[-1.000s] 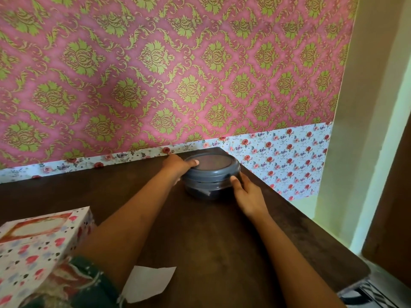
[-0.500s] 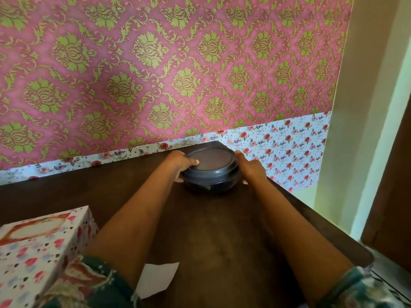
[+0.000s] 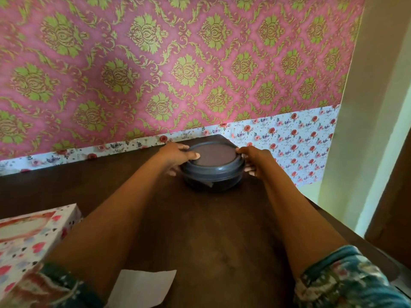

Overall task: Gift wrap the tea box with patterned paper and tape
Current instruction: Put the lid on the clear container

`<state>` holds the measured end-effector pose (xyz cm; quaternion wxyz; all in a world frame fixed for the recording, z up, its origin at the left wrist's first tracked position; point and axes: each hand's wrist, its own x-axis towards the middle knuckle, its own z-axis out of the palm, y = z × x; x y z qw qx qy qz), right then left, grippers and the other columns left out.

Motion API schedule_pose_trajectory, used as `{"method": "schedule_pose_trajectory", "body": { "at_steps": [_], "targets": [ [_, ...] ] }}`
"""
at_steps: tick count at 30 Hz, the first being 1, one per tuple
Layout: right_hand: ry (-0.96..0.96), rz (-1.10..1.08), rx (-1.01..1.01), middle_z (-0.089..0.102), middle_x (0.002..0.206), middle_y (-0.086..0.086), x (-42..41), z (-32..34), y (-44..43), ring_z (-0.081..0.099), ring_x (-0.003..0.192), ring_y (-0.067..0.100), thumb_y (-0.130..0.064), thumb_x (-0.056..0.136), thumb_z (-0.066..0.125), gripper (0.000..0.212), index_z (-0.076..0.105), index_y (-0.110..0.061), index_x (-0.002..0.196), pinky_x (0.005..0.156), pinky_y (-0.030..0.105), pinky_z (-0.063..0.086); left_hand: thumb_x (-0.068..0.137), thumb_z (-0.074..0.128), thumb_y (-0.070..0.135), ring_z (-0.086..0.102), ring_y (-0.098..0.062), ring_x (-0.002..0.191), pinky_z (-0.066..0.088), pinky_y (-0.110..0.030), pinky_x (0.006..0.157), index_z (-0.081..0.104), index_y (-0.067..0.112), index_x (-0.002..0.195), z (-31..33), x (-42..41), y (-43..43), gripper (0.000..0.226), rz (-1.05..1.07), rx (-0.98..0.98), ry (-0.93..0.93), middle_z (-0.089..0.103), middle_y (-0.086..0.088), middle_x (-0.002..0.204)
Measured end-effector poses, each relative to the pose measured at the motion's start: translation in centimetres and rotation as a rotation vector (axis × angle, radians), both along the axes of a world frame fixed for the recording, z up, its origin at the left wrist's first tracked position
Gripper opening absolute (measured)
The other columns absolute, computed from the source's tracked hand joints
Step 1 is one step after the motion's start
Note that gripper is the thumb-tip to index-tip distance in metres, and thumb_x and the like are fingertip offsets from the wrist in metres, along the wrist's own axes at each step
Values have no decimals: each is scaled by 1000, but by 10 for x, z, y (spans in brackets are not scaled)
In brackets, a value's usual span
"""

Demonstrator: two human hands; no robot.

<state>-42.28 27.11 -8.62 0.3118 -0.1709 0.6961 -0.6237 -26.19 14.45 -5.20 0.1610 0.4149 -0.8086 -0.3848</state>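
Since a second ago the right hand (image 3: 255,160) is now curling round the right rim of the round grey container (image 3: 213,172), having shifted there from its near side, while the left hand (image 3: 178,156) is still gripping the left rim, thumb on the lid. Both hands are working at the far edge of the dark tabletop (image 3: 200,230). This is looking like a side step, opening the container, perhaps for tape; next, the lid is needing prising up while the base is steadied. At the near left, the tea box (image 3: 33,236) is lying untouched, showing white paper with red and pink hearts
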Motion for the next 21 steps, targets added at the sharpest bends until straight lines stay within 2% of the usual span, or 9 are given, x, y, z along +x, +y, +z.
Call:
{"method": "schedule_pose_trajectory", "body": {
  "at_steps": [4, 7, 8, 10, 12, 14, 16, 18, 21],
  "targets": [
    [27, -59, -18, 48, 75, 4, -1, -5, -4, 44, 65, 15, -23, 85, 63, 25, 46, -12, 70, 54, 25, 35, 87, 54, 42, 53, -25, 111, 47, -36, 92, 60, 25, 120, -4, -6, -3, 38, 18, -385, -165, 57, -3, 128],
    [54, -70, -35, 47, 75, 4, -2, -4, -4, 43, 65, 14, -22, 86, 62, 25, 45, -12, 71, 56, 25, 35, 92, 41, 38, 54, -27, 104, 40, -34, 84, 64, 24, 102, -4, -10, 3, 29, 66, -569, -279, 60, -3, 111],
    [55, -70, -38, 47, 76, 4, -1, -4, -3, 42, 65, 14, -22, 86, 62, 23, 47, -10, 73, 59, 25, 36, 93, 40, 36, 54, -28, 103, 38, -34, 82, 64, 22, 97, -4, -11, 3, 28, 77, -585, -299, 60, -5, 109],
    [69, -97, -43, 52, 83, 8, -1, -8, -3, 45, 66, 15, -24, 85, 63, 22, 51, -5, 87, 68, 30, 40, 95, 40, 30, 54, -28, 105, 38, -36, 84, 64, 20, 100, -3, -13, 3, 26, 105, -600, -335, 59, -6, 111],
    [106, -167, -34, 59, 101, 14, 2, -14, -4, 54, 74, 20, -32, 80, 68, 47, 53, 1, 111, 74, 32, 44, 94, 40, 24, 54, -28, 108, 40, -37, 88, 63, 21, 108, -2, -15, 4, 27, 126, -610, -374, 59, -7, 116],
    [150, -196, 4, 58, 119, 17, 9, -14, 0, 59, 94, 29, -42, 78, 69, 68, 48, 1, 126, 85, 40, 50, 95, 39, 23, 53, -27, 111, 39, -37, 91, 60, 20, 114, 0, -17, 7, 28, 148, -594, -419, 57, -7, 120],
    [172, -164, 36, 57, 123, 20, 16, -14, 4, 57, 105, 33, -52, 80, 63, 72, 47, 1, 128, 94, 44, 48, 96, 39, 26, 51, -27, 114, 37, -37, 94, 56, 15, 116, 2, -16, 12, 29, 166, -580, -468, 56, -8, 123],
    [234, -94, 80, 57, 123, 22, 16, -8, 12, 57, 104, 32, -58, 86, 50, 72, 50, 2, 125, 94, 41, 47, 96, 39, 34, 50, -28, 116, 37, -38, 95, 55, 14, 118, 5, -10, 13, 34, 165, -541, -443, 55, -9, 125],
    [465, -53, 180, 48, 136, 21, 22, 0, 36, 48, 121, 34, -56, 94, 31, 68, 47, -2, 132, 104, 44, 37, 97, 35, 40, 47, -30, 122, 38, -40, 97, 50, 16, 130, 10, 9, 17, 43, 91, -521, -326, 49, -11, 134]
  ]
}}
